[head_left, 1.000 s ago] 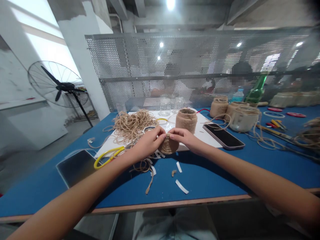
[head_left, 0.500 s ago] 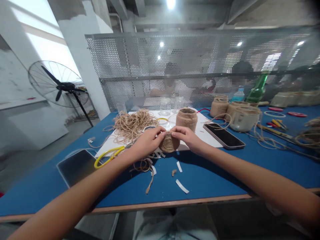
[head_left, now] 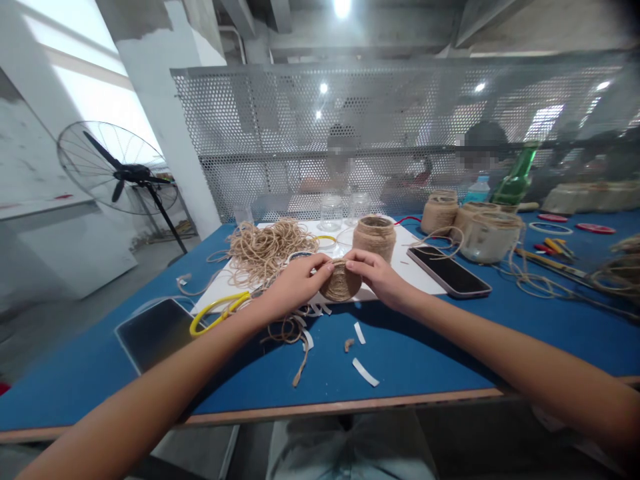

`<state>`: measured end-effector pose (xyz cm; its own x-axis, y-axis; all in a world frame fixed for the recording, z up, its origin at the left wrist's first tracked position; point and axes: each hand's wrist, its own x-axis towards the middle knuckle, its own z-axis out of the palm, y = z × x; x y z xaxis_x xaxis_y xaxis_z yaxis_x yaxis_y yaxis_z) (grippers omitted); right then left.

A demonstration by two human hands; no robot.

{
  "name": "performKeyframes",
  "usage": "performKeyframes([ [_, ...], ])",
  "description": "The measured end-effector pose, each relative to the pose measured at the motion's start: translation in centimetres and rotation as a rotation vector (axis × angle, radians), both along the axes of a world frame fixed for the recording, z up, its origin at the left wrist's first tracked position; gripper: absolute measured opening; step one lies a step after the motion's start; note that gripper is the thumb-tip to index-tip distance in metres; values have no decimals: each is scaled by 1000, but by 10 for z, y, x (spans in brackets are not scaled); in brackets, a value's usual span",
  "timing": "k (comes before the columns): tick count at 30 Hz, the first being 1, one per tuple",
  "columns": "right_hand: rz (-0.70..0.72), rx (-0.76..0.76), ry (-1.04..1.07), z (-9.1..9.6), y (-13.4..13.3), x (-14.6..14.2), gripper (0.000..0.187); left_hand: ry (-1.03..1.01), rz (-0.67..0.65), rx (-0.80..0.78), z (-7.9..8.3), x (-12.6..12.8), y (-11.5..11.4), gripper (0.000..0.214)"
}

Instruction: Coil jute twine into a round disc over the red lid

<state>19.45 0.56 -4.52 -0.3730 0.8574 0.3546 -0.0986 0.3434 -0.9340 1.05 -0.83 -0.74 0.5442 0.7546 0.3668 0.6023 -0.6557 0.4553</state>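
Observation:
Between my hands is a round disc of coiled jute twine (head_left: 341, 283), tilted so that its ringed face shows. My left hand (head_left: 303, 277) pinches its upper left edge, and my right hand (head_left: 376, 275) pinches the upper right, with the thumbs close together. Just behind the right hand stands a jar wrapped in jute twine (head_left: 374, 236), upright on white paper (head_left: 417, 280). A loose heap of twine (head_left: 273, 243) lies behind my left hand. Yellow-handled scissors (head_left: 220, 312) rest beside the left forearm, their blades partly hidden.
A phone (head_left: 449, 272) and several twine-wrapped jars (head_left: 440, 212) are at the right, near a green bottle (head_left: 517, 175). Clear glass jars (head_left: 331, 212) stand behind. A dark tablet-like slab (head_left: 153, 335) lies left. Paper strips (head_left: 365, 372) are scattered in front. A perforated metal screen (head_left: 280, 133) closes the far side.
The disc has tipped slightly and risen a little in my fingers. Both hands keep their pinch in almost the same place.

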Motion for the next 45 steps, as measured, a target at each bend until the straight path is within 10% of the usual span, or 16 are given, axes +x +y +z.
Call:
performKeyframes([
  [22,57,168,-357,15,0,5,23,115,-19,50,-7,0,-3,30],
  [45,68,98,-277,14,-2,3,24,178,75,143,-5,-2,-1,34],
])
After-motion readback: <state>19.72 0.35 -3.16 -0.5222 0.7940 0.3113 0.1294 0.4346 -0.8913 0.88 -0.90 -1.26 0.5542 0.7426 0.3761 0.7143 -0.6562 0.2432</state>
